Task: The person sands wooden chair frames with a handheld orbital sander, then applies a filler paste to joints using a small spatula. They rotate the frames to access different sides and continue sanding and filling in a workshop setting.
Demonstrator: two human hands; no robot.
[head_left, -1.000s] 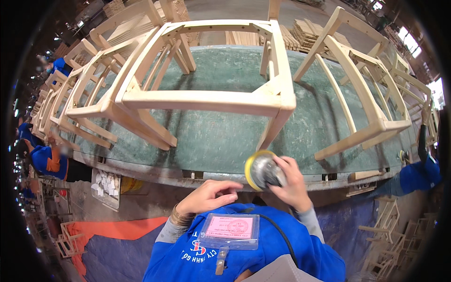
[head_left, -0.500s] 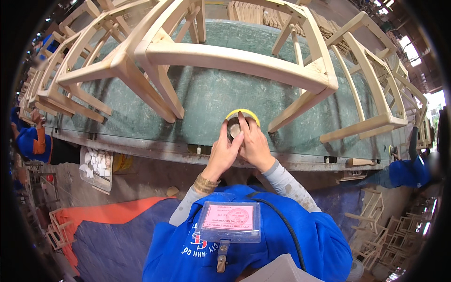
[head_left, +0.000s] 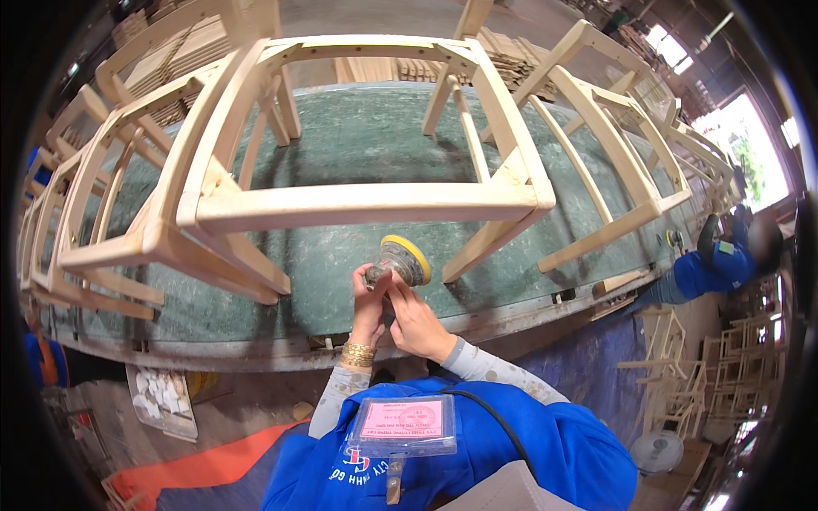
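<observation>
Pale wood chair frame (head_left: 358, 200) on the green desk (head_left: 358, 136) now sits closer overhead. Left hand (head_left: 368, 307) and right hand (head_left: 417, 322) have both closed on the yellow-padded sander (head_left: 400, 260), lifted beneath the front rail, inspecting.

You have a small round sander (head_left: 400, 260) just below the middle of the frame, above the green tabletop's near edge. Its yellow disc pad is tilted on edge toward the upper right, and the grey, dusty body points lower left, just under the nearest chair frame's front rail.
</observation>
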